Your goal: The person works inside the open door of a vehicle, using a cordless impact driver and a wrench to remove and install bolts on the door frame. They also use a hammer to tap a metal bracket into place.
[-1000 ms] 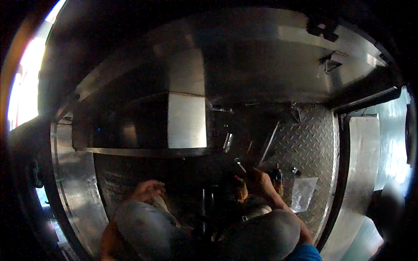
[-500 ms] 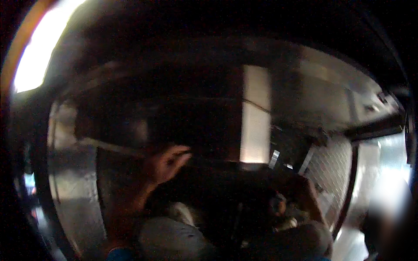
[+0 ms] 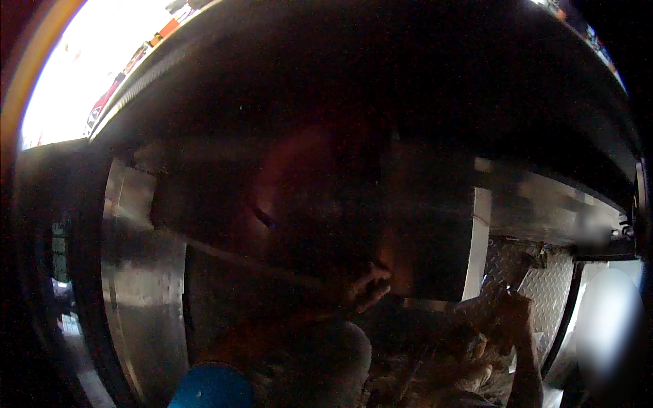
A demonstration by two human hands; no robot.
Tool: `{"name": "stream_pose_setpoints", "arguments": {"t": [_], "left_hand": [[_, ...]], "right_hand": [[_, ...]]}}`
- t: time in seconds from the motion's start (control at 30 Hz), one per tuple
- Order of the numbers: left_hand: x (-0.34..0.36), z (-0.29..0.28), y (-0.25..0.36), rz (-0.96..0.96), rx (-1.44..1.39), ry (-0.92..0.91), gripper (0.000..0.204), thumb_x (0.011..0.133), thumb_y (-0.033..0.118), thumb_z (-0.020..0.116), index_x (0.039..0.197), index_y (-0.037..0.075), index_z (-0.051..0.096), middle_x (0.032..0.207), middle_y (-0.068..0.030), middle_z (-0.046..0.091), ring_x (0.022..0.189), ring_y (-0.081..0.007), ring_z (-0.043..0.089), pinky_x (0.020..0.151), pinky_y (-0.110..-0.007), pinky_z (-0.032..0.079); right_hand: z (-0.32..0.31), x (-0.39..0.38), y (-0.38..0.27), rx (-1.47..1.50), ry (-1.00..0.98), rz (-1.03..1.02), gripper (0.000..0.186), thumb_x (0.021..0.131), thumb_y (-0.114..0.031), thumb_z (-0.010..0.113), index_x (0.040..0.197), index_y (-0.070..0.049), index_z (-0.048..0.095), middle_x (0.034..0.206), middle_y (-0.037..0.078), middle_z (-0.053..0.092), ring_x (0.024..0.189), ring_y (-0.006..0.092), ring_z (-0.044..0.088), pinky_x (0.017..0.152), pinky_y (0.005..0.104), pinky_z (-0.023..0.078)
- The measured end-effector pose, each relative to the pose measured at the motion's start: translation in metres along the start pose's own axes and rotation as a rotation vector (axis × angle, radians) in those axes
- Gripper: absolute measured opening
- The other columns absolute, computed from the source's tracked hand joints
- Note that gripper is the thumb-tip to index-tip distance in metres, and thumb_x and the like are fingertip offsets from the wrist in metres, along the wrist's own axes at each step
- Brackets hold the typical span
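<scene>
My left hand (image 3: 367,289) reaches across from the lower left, a blue sleeve cuff (image 3: 212,387) on its arm. Its fingers are bent but apart, with their tips at the left side of a dark, box-like panel (image 3: 432,238). Whether they press on it is hard to tell in the dim light. A pale strip (image 3: 479,234) runs down the panel's right edge. To the right, my right hand (image 3: 513,313) is raised with its fingers closed. A small bright spot shows at its fingertips; what it holds is too dark to name.
A shiny metal panel (image 3: 146,292) stands at the left. Diamond-patterned metal plate (image 3: 547,289) lies behind my right hand. My bent knee (image 3: 340,353) is below my left hand. A bright opening (image 3: 64,75) shows at the upper left, and a dark surface spans the top.
The view has shifted. My left hand has moved right, up to the dark panel. The panel's pale strip looks narrower and sits farther right. My right hand shows more clearly, raised at the right.
</scene>
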State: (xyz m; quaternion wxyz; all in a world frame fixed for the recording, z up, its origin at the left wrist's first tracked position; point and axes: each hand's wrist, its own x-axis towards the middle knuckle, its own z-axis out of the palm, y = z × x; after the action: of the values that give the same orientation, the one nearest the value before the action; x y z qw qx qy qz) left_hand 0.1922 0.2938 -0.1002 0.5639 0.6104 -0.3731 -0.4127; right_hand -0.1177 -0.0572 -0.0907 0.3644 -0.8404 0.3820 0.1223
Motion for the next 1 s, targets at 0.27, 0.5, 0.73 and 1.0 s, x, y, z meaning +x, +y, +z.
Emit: {"name": "stream_pose_setpoints", "arguments": {"t": [0.27,0.5,0.73,1.0], "left_hand": [[0.008,-0.032,0.022,-0.017,-0.172,-0.225,0.014,0.090,0.018,0.063,0.099,0.008,0.063,0.081,-0.0079,0.063,0.063,-0.0149,0.059,0.056,-0.030,0.048],[0.000,-0.005,0.041,0.182,0.392,0.156,0.016,0.092,0.019,0.060,0.102,0.006,0.060,0.086,-0.0101,0.064,0.068,-0.0174,0.061,0.060,-0.030,0.050],[-0.023,-0.009,-0.056,-0.198,0.019,0.161,0.021,0.096,0.019,0.055,0.108,0.002,0.058,0.091,-0.0031,0.061,0.080,-0.0103,0.058,0.071,-0.027,0.049],[-0.017,0.006,0.027,-0.108,0.254,0.188,0.019,0.095,0.015,0.056,0.110,0.003,0.058,0.091,-0.0058,0.058,0.081,-0.0109,0.054,0.073,-0.026,0.047]], "right_hand": [[0.054,-0.019,-0.044,-0.205,0.010,-0.053,0.023,0.079,-0.019,0.067,0.099,-0.009,0.068,0.088,0.014,0.069,0.082,0.0306,0.068,0.068,0.0379,0.054],[0.021,-0.052,-0.159,-0.217,0.134,-0.114,0.021,0.079,-0.023,0.066,0.095,-0.010,0.066,0.083,0.015,0.066,0.077,0.0366,0.065,0.067,0.0452,0.052],[-0.014,-0.077,-0.181,-0.441,0.017,-0.107,0.020,0.084,-0.025,0.059,0.095,-0.008,0.064,0.092,0.016,0.065,0.087,0.0346,0.063,0.075,0.0465,0.050],[0.000,-0.115,-0.092,-0.570,-0.119,-0.088,0.022,0.086,-0.024,0.055,0.101,-0.010,0.063,0.105,0.009,0.064,0.096,0.0324,0.063,0.078,0.0459,0.051]]}}
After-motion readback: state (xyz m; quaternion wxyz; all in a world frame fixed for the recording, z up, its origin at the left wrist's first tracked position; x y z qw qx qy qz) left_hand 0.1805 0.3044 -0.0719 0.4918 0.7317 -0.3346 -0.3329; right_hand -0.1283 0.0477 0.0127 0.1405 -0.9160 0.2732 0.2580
